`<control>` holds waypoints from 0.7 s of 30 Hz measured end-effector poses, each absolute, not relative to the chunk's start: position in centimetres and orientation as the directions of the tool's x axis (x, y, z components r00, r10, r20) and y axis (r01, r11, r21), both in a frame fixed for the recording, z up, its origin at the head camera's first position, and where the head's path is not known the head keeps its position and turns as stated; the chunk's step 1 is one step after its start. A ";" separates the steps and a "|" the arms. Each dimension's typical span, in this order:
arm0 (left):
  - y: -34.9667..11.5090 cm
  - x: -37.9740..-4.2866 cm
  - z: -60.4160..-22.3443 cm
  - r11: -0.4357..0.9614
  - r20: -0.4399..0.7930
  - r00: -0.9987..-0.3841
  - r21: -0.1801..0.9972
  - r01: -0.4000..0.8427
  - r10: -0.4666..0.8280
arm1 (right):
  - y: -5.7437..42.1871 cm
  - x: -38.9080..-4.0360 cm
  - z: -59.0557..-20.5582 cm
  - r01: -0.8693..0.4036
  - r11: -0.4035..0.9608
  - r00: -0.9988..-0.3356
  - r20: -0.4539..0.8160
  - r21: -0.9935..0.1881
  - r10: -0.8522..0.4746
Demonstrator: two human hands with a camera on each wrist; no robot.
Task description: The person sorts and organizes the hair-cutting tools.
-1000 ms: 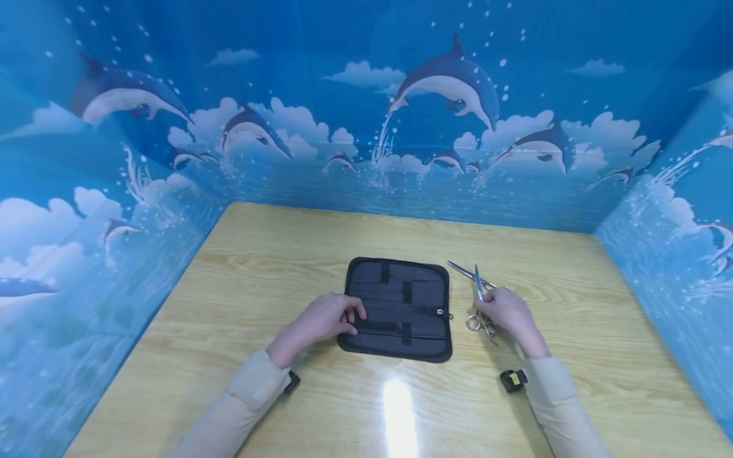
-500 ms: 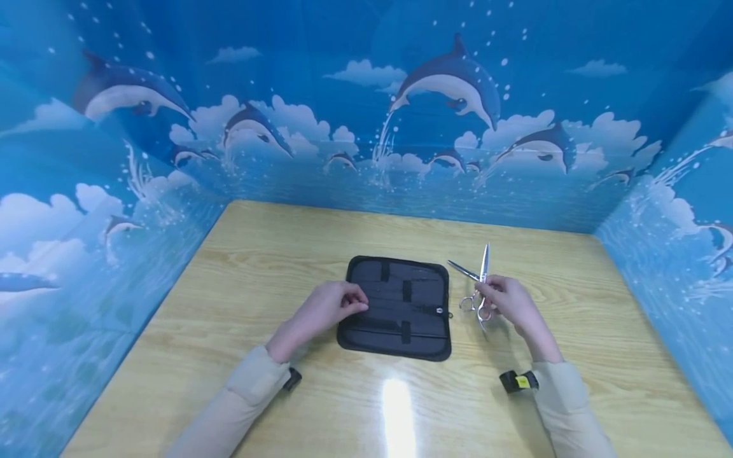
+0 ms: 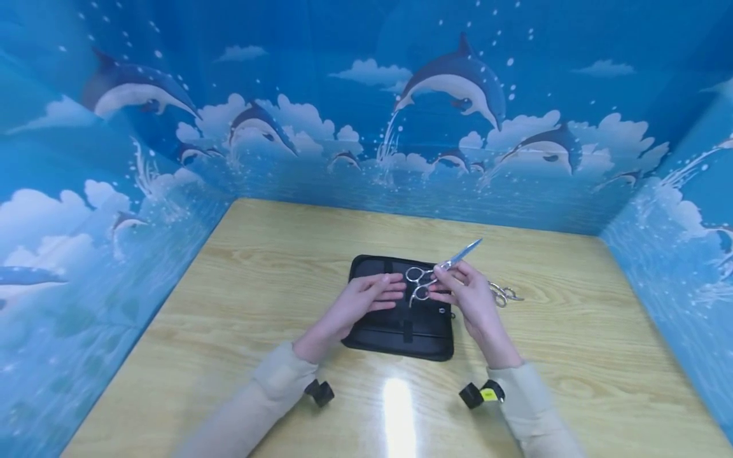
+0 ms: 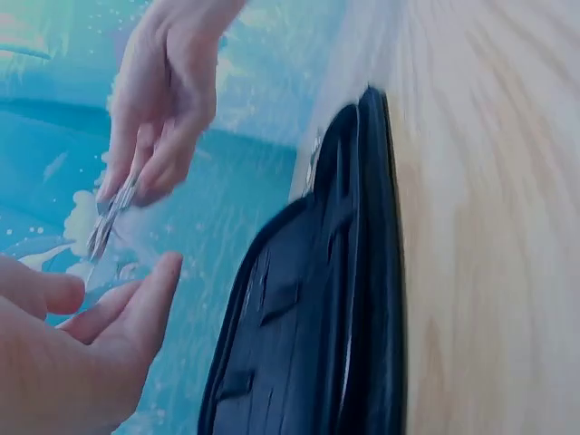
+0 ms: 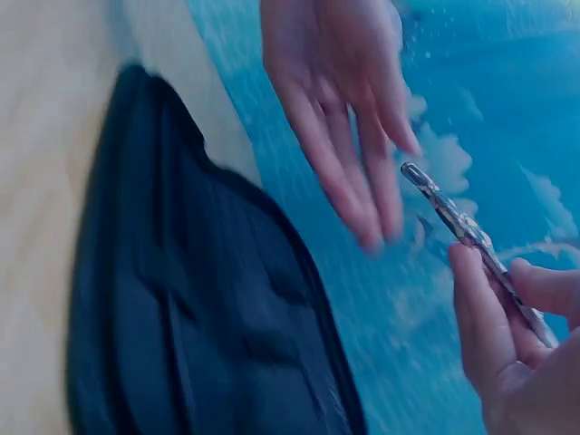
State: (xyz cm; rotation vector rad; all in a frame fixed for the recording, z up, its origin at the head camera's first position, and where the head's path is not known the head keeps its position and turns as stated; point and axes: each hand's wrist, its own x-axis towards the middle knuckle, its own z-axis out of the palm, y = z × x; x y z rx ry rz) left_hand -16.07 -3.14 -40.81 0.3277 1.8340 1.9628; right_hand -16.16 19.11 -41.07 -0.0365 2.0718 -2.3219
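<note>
Thumb and fingers of my right hand [image 3: 474,298] pinch a pair of silver scissors [image 3: 461,253] near the pivot. The blades point up and to the right, and the finger loops face left. My left hand [image 3: 359,301] holds nothing; its fingers reach out towards those loops, a small gap away in the head view. Both hands are over an unfolded black zip case [image 3: 425,346] with elastic straps. In the right wrist view, the scissors [image 5: 460,225] appear edge-on above the case [image 5: 227,272]. A second pair of scissors [image 3: 499,294] lies on the table, partly hidden behind the right hand.
The case lies flat on a wood-grain table [image 3: 275,254], its zip pull on the right edge. Blue dolphin-print sheeting [image 3: 321,178] surrounds the table's back and sides. Each wrist carries a small black camera, such as the left wrist camera [image 3: 321,393].
My right hand has lifted one pair of scissors from the table's right, carried it left over the case and turned its loops leftward. My left hand has risen and straightened its fingers towards it.
</note>
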 end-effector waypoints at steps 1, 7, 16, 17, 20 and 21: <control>-2.9 -16.0 -40.9 -0.053 -0.131 -0.876 0.983 -0.175 0.465 | 18.9 -16.4 -42.0 -0.011 -0.166 -0.998 0.021 -0.986 -0.055; -2.2 -15.7 -41.3 -0.173 -0.147 -0.897 0.956 -0.237 0.417 | 17.6 -16.5 -44.9 -0.018 -0.267 -0.996 0.040 -0.964 -0.078; -2.5 -15.5 -42.2 -0.192 -0.164 -0.927 0.952 -0.239 0.338 | 16.3 -15.6 -46.9 0.041 -0.296 -0.998 -0.027 -0.954 -0.050; -2.5 -15.5 -42.3 -0.194 -0.165 -0.929 0.952 -0.238 0.330 | 16.3 -15.6 -47.1 0.046 -0.301 -0.998 -0.033 -0.953 -0.051; -2.4 -15.5 -42.5 -0.201 -0.166 -0.937 0.951 -0.235 0.309 | 16.1 -15.7 -47.6 0.060 -0.294 -0.998 -0.048 -0.954 -0.048; -2.4 -15.5 -42.5 -0.205 -0.169 -0.939 0.950 -0.237 0.301 | 16.0 -15.8 -47.7 0.068 -0.292 -0.997 -0.057 -0.954 -0.046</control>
